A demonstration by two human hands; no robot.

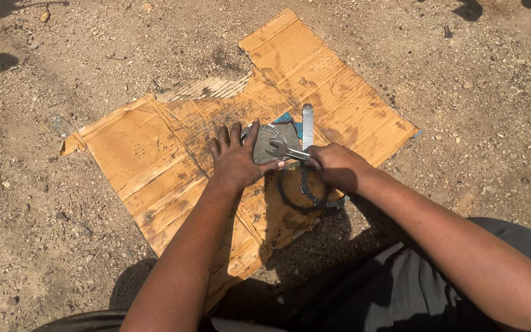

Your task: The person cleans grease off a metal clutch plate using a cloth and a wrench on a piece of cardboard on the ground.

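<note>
Lying flat on a sheet of cardboard (pixel 155 160), the round metal plate (pixel 273 142) with little teeth on its edge sat in the middle of everything. The left hand (pixel 236 161) lay spread open on top of it, fingers wide, pressing it down and gripping nothing. The right hand (pixel 334 165) was closed tight around the handle of a wrench (pixel 284 150), and the open mouth of the wrench rested on the plate.

Just behind the plate stood a flat silver metal bar (pixel 307 125), and a bit of something blue peeked out beside it. A dark chain (pixel 305 195) curled in a loop under the right hand. The cardboard lay on dry, stony dirt (pixel 462 92).

The wrench could have slipped off, I think, because its mouth sat so near the left thumb. Then the thumb would have got a hard knock. The plate could have spun or slid too, since only a flat palm held it on smooth cardboard. The teeth on its edge looked sharp enough to scratch the fingers. Any small part that came loose could have rolled off into the dirt and got lost among the stones.
</note>
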